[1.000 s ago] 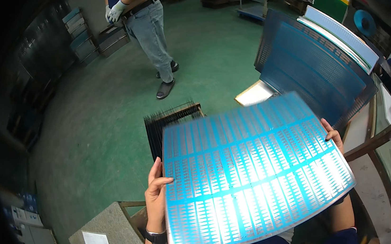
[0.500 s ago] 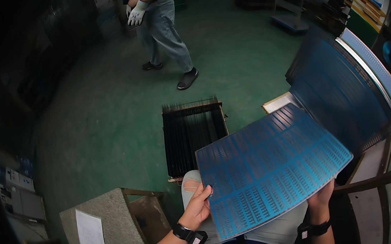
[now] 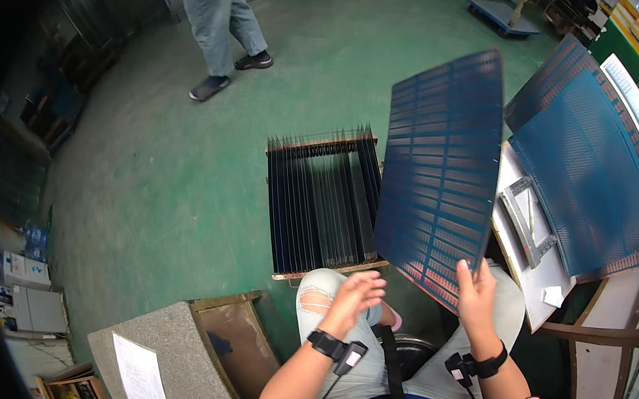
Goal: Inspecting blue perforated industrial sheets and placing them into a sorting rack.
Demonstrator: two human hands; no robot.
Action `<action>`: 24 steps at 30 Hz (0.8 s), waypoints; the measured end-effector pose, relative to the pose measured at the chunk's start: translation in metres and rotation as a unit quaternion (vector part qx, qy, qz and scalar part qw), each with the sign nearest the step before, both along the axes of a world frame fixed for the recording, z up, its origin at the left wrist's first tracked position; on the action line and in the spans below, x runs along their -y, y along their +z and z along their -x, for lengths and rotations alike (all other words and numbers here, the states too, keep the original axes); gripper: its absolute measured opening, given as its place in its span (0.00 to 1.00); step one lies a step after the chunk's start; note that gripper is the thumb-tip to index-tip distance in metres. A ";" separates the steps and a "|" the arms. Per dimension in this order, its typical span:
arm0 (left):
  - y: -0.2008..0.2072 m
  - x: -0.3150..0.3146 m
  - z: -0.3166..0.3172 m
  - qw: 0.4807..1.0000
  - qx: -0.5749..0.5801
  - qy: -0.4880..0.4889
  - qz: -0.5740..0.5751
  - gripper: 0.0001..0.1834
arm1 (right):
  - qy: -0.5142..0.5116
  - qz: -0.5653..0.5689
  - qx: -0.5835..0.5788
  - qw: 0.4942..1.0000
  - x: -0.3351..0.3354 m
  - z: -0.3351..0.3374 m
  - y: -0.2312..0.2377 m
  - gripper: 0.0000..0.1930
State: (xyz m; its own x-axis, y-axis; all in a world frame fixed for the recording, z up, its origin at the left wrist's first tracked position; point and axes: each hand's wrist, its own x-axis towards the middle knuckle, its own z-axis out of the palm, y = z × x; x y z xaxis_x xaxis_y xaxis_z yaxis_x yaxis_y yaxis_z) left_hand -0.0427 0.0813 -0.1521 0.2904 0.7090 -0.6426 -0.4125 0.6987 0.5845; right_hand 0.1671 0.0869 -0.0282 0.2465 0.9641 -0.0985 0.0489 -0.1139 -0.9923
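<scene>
My right hand (image 3: pixel 477 301) grips a blue circuit board panel (image 3: pixel 444 163) by its lower edge, thumb on the face turned to me. The panel, marked with rows of small repeating patterns, stands tilted steeply above my right knee. My left hand (image 3: pixel 359 295) holds nothing; its fingers are apart and partly curled over my left knee. Just ahead of that hand stands a rack (image 3: pixel 332 266) on the floor, with dark thin panels (image 3: pixel 293 210) upright in it. The held panel's lower left corner overlaps the rack's right side in view; I cannot tell whether they touch.
More blue panels (image 3: pixel 593 171) lean at my right beside a white board (image 3: pixel 531 286) bearing a grey metal handle (image 3: pixel 526 224). A grey table (image 3: pixel 179 347) with a paper sheet (image 3: pixel 146 389) is at my left. Farther off are a person's legs (image 3: pixel 220 27) and a trolley (image 3: pixel 502 13).
My left hand has let go of the panel. The right hand has swung it from nearly flat to steeply upright. The other person has moved left and farther off in view.
</scene>
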 end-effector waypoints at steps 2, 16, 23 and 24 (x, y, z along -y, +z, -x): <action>-0.009 -0.017 0.019 1.000 -0.014 0.021 -0.001 0.13 | 0.021 0.019 0.025 0.999 -0.014 0.022 -0.002 0.10; -0.098 -0.125 -0.009 0.706 -0.645 0.039 -0.292 0.14 | 0.053 -0.001 0.210 0.976 -0.075 0.068 -0.090 0.21; -0.103 -0.114 -0.024 0.663 -0.682 -0.057 -0.304 0.15 | 0.083 -0.017 0.162 0.983 -0.114 0.086 -0.114 0.27; -0.101 -0.115 -0.024 0.663 -0.682 -0.058 -0.303 0.15 | 0.102 0.007 0.165 0.981 -0.120 0.091 -0.115 0.27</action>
